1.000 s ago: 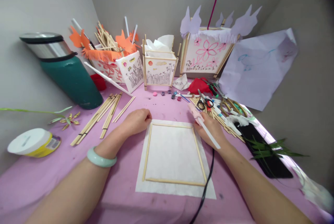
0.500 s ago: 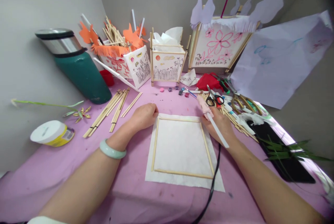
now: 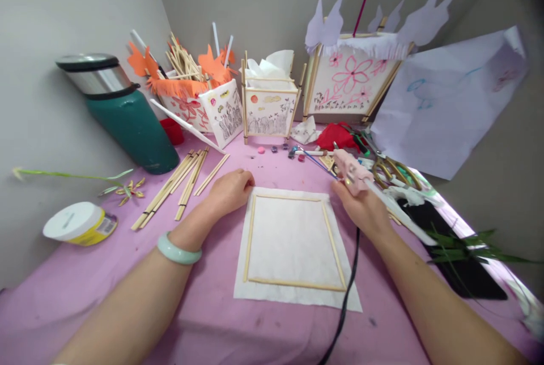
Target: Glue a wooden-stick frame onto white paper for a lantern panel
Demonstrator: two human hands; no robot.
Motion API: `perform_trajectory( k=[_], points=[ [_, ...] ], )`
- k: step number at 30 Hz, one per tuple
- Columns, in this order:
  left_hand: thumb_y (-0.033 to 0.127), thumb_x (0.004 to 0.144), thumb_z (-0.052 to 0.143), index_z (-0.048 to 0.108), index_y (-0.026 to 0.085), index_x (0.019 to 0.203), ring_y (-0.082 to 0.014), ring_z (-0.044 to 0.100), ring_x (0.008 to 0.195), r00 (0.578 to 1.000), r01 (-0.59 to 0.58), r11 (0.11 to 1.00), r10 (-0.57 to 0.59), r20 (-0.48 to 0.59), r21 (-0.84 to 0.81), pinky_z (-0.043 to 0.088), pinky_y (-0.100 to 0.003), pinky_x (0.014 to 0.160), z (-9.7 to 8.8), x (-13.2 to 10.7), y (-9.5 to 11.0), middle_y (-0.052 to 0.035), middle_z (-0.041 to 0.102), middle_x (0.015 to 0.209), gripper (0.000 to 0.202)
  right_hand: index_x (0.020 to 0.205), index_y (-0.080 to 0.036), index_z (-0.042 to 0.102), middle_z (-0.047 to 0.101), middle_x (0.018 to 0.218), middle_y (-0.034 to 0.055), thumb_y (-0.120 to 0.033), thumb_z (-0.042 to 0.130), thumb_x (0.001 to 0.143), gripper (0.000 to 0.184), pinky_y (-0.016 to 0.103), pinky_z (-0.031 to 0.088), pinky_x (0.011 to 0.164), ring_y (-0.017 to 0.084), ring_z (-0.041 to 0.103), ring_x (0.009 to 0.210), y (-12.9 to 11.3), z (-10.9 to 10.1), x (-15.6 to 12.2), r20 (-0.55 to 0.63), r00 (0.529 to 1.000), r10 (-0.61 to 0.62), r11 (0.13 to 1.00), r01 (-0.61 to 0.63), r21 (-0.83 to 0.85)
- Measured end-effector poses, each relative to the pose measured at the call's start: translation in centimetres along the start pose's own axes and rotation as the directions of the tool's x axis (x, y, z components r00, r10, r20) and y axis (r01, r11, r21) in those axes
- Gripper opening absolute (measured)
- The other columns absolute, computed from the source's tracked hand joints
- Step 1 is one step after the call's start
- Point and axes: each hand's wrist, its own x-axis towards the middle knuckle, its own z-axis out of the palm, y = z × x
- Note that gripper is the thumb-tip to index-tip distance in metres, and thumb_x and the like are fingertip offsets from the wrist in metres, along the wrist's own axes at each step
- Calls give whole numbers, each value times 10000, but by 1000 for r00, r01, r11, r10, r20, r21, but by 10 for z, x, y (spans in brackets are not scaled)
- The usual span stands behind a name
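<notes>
My right hand (image 3: 361, 206) is wrapped around a pink hot glue gun (image 3: 352, 172), with a long white glue stick (image 3: 399, 212) poking out of its back. The gun is above the table, beyond the upper right corner of a white paper sheet (image 3: 289, 240). A black cord (image 3: 351, 291) runs down from under that hand across the sheet's right edge. Thin wooden sticks (image 3: 297, 283) form a square frame on the paper, with small gaps at some corners. My left hand (image 3: 232, 189), fingers curled, rests at the sheet's upper left corner; nothing shows in it.
Bundled sticks (image 3: 187, 183), a teal bottle (image 3: 131, 127) and a white-lidded tub (image 3: 80, 223) stand or lie at left. Decorated paper lanterns (image 3: 272, 110) line the back. Gold-handled scissors (image 3: 393, 172), a red cloth (image 3: 338, 137) and a black phone-like slab (image 3: 459, 257) crowd the right.
The glue gun has turned in my right hand, so its glue stick now points further right and its nozzle has lifted. My left hand stays almost in place. The view has shifted slightly.
</notes>
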Motion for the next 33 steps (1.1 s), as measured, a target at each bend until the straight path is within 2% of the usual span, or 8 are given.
perform_trajectory(
  k=[3,6,8,11,16,23,28,33],
  points=[
    [129,805,439,639,186,928,-207,605,847,997,46,999,-45,-60,19,443,-316,743,-1,0,1,-63,653,952,241,789,-192,632,617,674,29,-502,576,797,315,305,447,613,174,552,620,-11,-6,-3,113,991,76,895,-118,431],
    [161,844,448,638,169,935,-194,597,850,979,7,994,-29,-202,-111,442,-312,757,-11,-6,20,-70,648,963,210,884,-204,614,610,740,9,-531,571,812,338,269,455,575,125,521,581,-29,-8,-11,213,971,112,526,-240,816],
    [241,871,478,632,167,886,-168,592,811,978,-104,940,37,-206,-326,447,-287,743,-20,-15,44,-50,654,894,171,932,-216,607,612,805,13,-563,563,814,369,267,483,615,126,551,643,-46,-8,-19,283,953,106,310,-302,901],
    [380,884,501,593,169,1035,-152,601,832,986,-145,747,163,-33,-648,463,-265,717,-28,-30,86,-51,659,1006,275,968,-241,608,622,917,24,-607,558,806,404,280,514,704,147,596,784,-74,-3,-32,328,939,102,203,-343,917],
    [343,823,574,560,157,1024,-177,568,793,992,-79,746,123,21,-661,440,-296,680,-25,-48,111,-65,640,971,274,1067,-261,584,642,1055,42,-652,486,827,469,319,525,731,185,629,872,-104,9,-44,409,912,38,266,-404,875],
    [427,878,454,569,184,1102,-188,560,821,990,126,796,-142,20,-593,442,-303,717,-56,-92,48,-39,632,935,350,1026,-235,640,635,1100,65,-385,605,830,249,340,490,756,217,595,951,-88,6,-50,448,804,-391,837,108,537],
    [560,827,441,621,194,1089,-261,596,923,913,377,830,-407,16,-411,467,-343,777,-74,-111,-15,-48,664,984,486,909,-199,650,643,972,81,-233,501,898,152,378,451,818,217,572,941,-67,-3,-54,212,777,-593,794,519,315],
    [551,815,424,626,174,1137,-289,586,1081,856,507,823,-516,37,-258,452,-361,907,-65,-105,-63,-85,646,1187,536,883,-214,645,658,910,70,-245,490,908,160,370,452,787,218,585,887,-51,-7,-39,157,769,-620,779,581,235]
  ],
)
